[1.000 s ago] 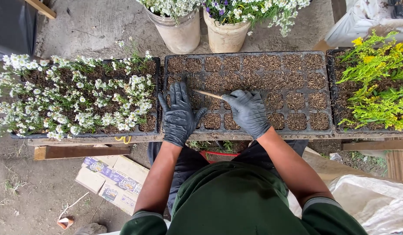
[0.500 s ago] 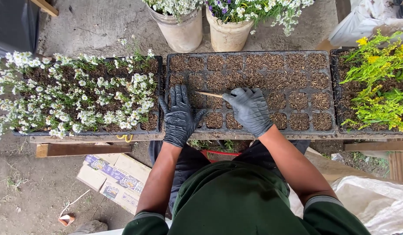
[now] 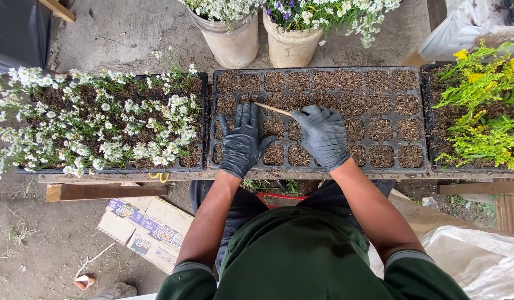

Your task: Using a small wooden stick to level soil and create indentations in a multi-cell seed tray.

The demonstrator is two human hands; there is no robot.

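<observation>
Black plastic forms the seedling tray (image 3: pixel 418 114) at the centre of the scene, its many small cells packed with brown, fibrous growing mix, as a person in a dark green top is leaning over it with 2 hands in dark gloves. The left hand (image 3: pixel 243 141) is lying flat and open on the tray's near-left cells, fingers spread and gripping nothing. The right hand (image 3: pixel 323 136) is resting just beside it, toward the tray's middle, its fingers curled around one end of a thin wooden stick (image 3: pixel 272 109). The stick is slanting up and to the left from that hand, its free tip lying over the cells just beyond the left hand's fingertips. Touching the tray's left edge, a second tray of white flowers (image 3: pixel 96 125) is sitting on the same wooden table (image 3: pixel 101 179). At the tray's right edge, a tray of yellow-green plants (image 3: pixel 482 105) is crowding the frame. Beyond the tray's far rim, 2 pale pots (image 3: pixel 232 44) are standing on the concrete floor, holding white and purple blooms. Below the tray's near-left corner, a flattened cardboard box (image 3: pixel 143 228) is lying on the dirt floor.
</observation>
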